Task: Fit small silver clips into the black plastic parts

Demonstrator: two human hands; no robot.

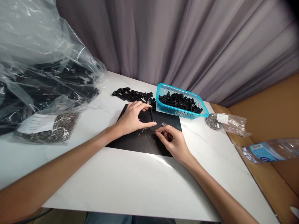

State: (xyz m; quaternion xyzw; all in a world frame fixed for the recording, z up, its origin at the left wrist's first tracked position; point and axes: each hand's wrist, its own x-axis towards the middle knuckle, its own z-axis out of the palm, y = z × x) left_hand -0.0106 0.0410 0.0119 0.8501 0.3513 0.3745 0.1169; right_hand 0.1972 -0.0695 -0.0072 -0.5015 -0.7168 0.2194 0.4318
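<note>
Between the thumb and fingers of my left hand [133,116] is a slim black plastic part [151,114], held upright over a black mat [126,141]. My right hand [172,140] hovers low over the mat's right side, thumb and index finger pinched together. Whatever sits in that pinch is too small to make out. Small shiny metal pieces [146,136] lie scattered on the mat between the hands, with a little heap of them [163,124] just beyond my right fingertips.
Behind the mat stands a blue basket [182,88] of black parts, beside a loose pile of them [130,94]. Large clear bags [46,74] and a bag of metal pieces [63,127] occupy the left. A small bag [230,123] and a plastic bottle [268,152] lie right.
</note>
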